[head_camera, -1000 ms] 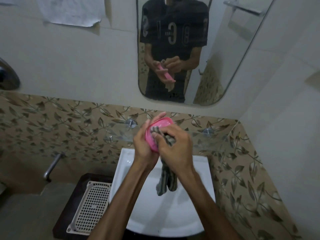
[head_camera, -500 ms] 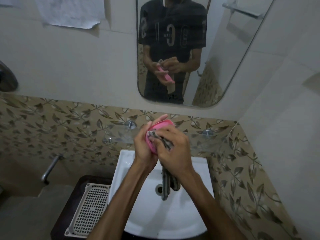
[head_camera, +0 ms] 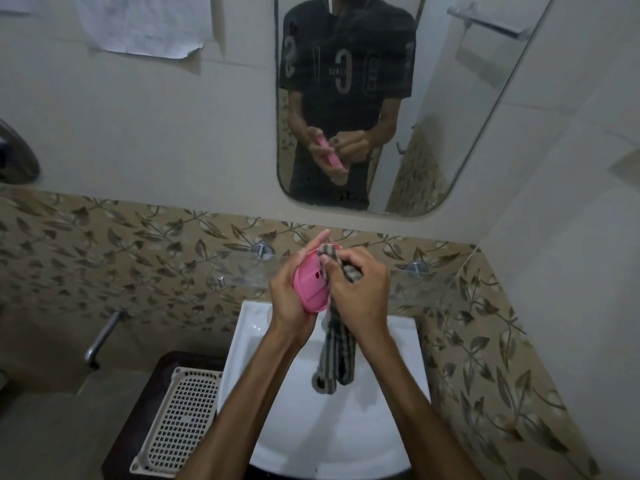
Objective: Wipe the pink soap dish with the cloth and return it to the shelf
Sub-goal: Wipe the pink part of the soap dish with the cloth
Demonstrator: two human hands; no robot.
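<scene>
- The left hand [head_camera: 289, 299] grips the dish [head_camera: 311, 284], fingers curled behind it and fingertips showing past its upper rim; the thumb side lies along the lower left edge.
- The dish is pink and stands tilted on edge, its ribbed face with a small hole turned toward the right hand.
- The right hand [head_camera: 360, 292] is clenched round the cloth [head_camera: 337, 348], a bunched end of it pressed against the upper right part of the dish, just beside the left fingertips.
- The rest of the striped cloth hangs down below the right hand, its lower end over the drain [head_camera: 320, 382] of the sink [head_camera: 381, 427].
- The glass shelf [head_camera: 242, 268] sits just behind both hands, fixed to the leaf-patterned tiles by round metal mounts.
- Above the hands, the mirror [head_camera: 450, 133] reflects the person holding the dish and cloth.
- Below and left of the left forearm, a white perforated tray [head_camera: 183, 420] lies on a dark surface; further left, a metal tap [head_camera: 104, 336] juts from the wall.
</scene>
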